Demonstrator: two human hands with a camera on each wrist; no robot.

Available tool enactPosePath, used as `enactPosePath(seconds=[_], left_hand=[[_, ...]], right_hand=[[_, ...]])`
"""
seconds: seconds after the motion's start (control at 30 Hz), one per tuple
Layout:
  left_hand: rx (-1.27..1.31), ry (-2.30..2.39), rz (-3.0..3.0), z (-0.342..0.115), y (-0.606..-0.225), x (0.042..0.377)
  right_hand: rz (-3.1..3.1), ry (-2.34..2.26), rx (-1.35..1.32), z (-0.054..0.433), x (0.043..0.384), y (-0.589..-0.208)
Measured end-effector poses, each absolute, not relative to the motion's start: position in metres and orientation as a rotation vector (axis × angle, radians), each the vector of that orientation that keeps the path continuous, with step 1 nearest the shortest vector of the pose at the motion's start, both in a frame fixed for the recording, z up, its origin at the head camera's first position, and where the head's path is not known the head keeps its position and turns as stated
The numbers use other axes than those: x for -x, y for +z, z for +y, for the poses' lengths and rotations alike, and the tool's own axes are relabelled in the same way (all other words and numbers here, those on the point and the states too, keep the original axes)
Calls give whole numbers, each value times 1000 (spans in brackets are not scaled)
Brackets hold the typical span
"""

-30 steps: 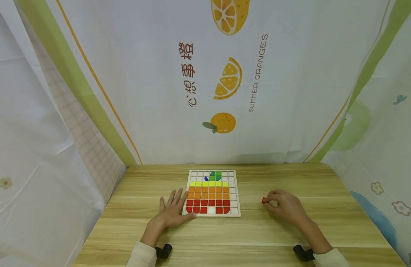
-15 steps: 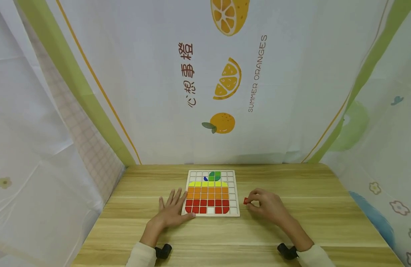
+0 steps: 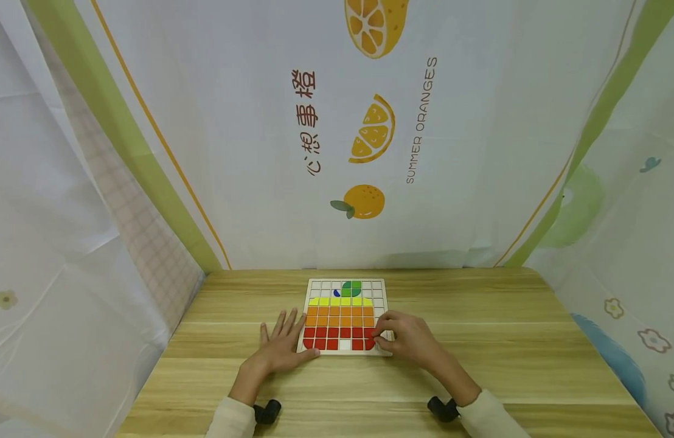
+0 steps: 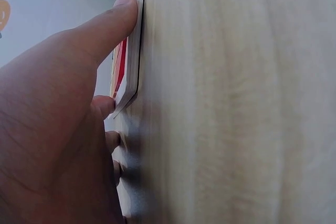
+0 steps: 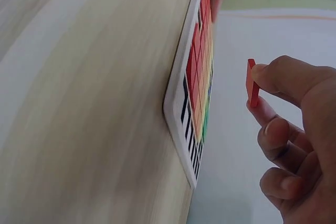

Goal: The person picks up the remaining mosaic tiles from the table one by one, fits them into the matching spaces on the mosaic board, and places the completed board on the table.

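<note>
A square mosaic puzzle board (image 3: 390,351) lies on the table, filled with yellow, orange and red tiles plus a few green and blue ones. One white gap (image 3: 345,345) shows in its bottom red row. My left hand (image 3: 282,351) is spread flat at the board's left side, its thumb on the lower edge. Between thumb and a fingertip, my right hand (image 3: 405,337) pinches a red square tile (image 5: 252,83). In the right wrist view that tile is held up apart from the board; in the head view the fingertips overlap the board's lower right part.
The wooden table (image 3: 507,365) stretches out around the board. Behind it hangs a white curtain (image 3: 260,152) printed with oranges. Black wrist mounts (image 3: 267,412) sit below both hands.
My right hand has moved left with the red tile, from the bare table at right to over the board's right edge. The left hand has stayed in place.
</note>
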State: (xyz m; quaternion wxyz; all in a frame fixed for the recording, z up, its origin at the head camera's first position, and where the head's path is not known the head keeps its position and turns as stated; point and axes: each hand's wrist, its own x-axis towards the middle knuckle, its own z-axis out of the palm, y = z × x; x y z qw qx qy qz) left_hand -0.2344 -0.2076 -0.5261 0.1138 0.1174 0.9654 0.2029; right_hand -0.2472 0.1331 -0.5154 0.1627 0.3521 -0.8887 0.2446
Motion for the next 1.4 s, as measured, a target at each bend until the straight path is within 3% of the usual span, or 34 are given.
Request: enactPosePath(seconds=[0.7,1.4], left_hand=[[-369,654,2847,-207,-531,236],[-340,594,2832,-207,-525,234]], right_hand=[[-2651,618,-1109,82,253,-526],[-2769,546,-1170,69,254,-531]])
